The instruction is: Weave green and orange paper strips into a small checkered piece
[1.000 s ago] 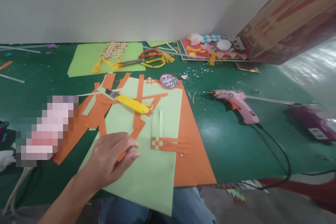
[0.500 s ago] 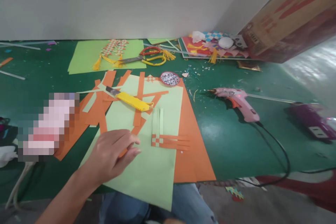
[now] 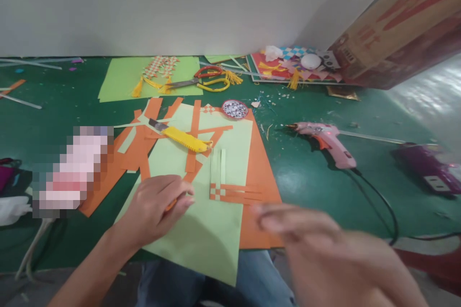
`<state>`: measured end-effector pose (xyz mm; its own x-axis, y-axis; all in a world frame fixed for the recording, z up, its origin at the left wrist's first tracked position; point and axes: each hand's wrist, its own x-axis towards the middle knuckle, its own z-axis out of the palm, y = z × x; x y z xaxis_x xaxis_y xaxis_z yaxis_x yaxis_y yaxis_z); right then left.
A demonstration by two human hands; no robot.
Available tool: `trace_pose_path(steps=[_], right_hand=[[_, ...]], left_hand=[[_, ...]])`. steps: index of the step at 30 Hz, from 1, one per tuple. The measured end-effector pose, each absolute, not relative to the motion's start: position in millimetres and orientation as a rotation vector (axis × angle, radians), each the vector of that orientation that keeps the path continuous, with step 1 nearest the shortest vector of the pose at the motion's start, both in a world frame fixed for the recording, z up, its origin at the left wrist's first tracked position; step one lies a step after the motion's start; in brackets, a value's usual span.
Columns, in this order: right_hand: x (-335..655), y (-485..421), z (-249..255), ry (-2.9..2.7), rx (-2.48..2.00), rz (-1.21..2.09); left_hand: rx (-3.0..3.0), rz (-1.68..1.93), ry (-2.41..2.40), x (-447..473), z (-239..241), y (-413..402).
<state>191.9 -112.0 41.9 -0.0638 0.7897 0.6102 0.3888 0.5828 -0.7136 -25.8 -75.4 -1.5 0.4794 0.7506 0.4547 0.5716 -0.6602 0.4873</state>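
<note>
My left hand (image 3: 154, 208) rests on the light green paper sheet (image 3: 201, 235), fingers loosely curled and a small gap between thumb and forefinger. I see nothing held in it; an orange paper piece shows through the gap. My right hand (image 3: 324, 244) is raised at the lower right, over the orange sheets (image 3: 257, 187). Motion smears its fingers, so a grip cannot be made out. Between the hands lies a small weave of green and orange paper strips (image 3: 218, 192), its loose ends pointing up and right. A yellow utility knife (image 3: 185, 139) lies beyond my left hand.
A pink glue gun (image 3: 324, 139) lies to the right near a purple power socket box (image 3: 432, 165). Scissors (image 3: 211, 79) and a round dish of small beads (image 3: 235, 109) are farther back. A blurred-out pink object (image 3: 77, 172) lies left. A cardboard box (image 3: 403, 24) stands at the back right.
My right hand has come into view from below, at the lower right. My left hand stays in nearly the same place, with its thumb and forefinger closer together. The view has shifted slightly.
</note>
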Motion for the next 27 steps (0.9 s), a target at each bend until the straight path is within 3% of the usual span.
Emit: trace_pose_path(steps=[3,9,15,21,27], right_hand=[[223,-104,43,-1.536,-1.103,0.803],[235,-64,26,-2.177,-1.171,0.515],[224,-52,-9,-2.597,-0.992,0.19],[225,-46,-19,-2.625,-0.923,0.157],[225,-10,-1,-2.565,-0.775,0.346]], left_hand=[[2.409,0.954,1.166,-23,12,-72],[2.533,0.776,1.193,1,38,-41],[2.794,0.841,0.924,12,4,-14],[2.871,0.914,0.906,4,-12,-16],[2.97,0.913,0.827,3,-12,-17]])
